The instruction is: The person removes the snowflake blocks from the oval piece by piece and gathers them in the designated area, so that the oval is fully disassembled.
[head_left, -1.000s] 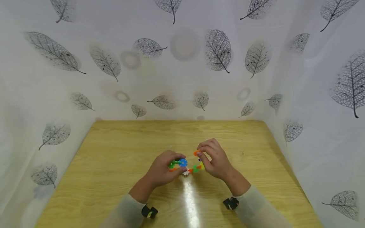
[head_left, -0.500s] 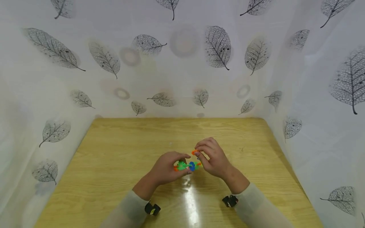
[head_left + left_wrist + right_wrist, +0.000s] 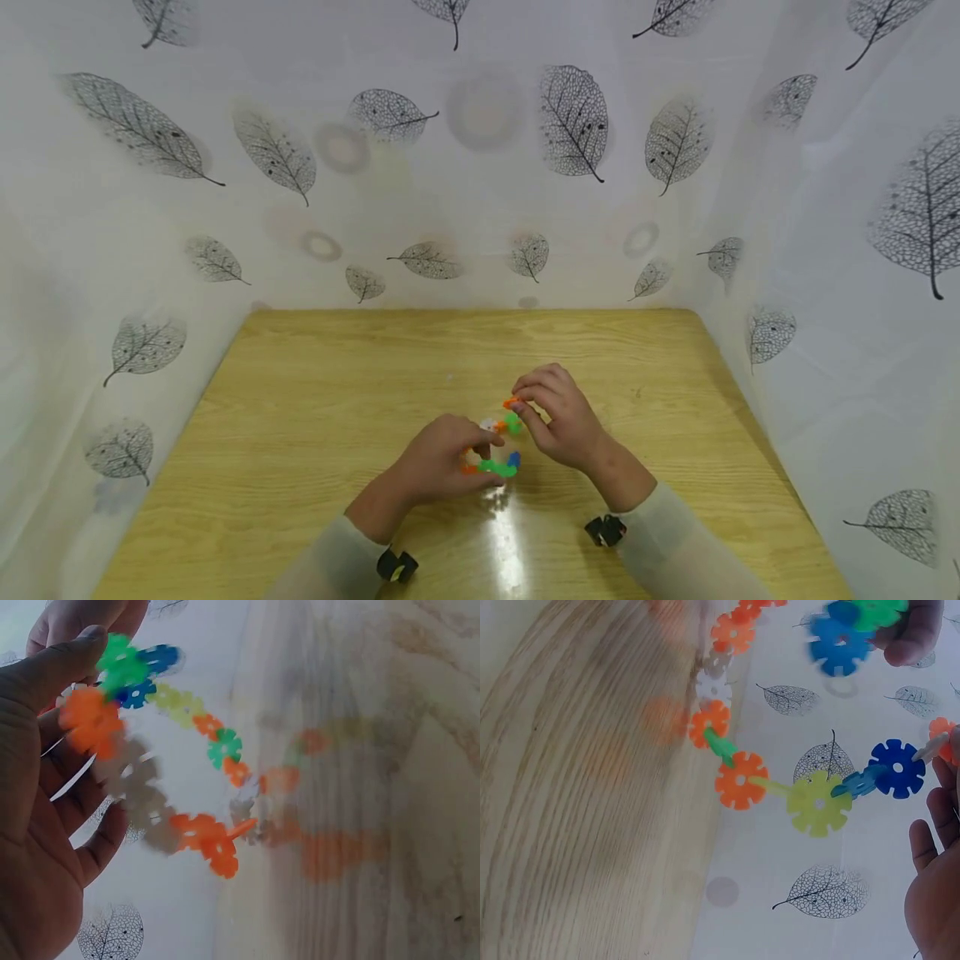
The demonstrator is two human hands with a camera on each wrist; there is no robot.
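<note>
A chain of slotted plastic snowflake discs hangs in a curve between my two hands, above the table. My left hand (image 3: 442, 458) holds one end, where a green disc (image 3: 124, 664) and a blue disc (image 3: 513, 459) stick out past the fingertips. At the other end, my right hand (image 3: 558, 421) pinches an orange disc (image 3: 511, 402) between thumb and fingers. Along the right stretch, a dark blue disc (image 3: 886, 777) and a yellow disc (image 3: 810, 817) show clearly. The two ends are apart. Left fingers hide part of the chain, and the discs nearest the left hand are blurred.
The wooden table (image 3: 345, 358) carries a bright light reflection near its front. A pale curtain (image 3: 480, 200) printed with leaves encloses it at the back and both sides. Black straps with small devices sit at both wrists, over light sleeves.
My left hand has shifted slightly right and then nearer to me, turning its end of the chain so the blue disc swings right and nearer. The right hand stays almost still, still pinching the orange disc.
</note>
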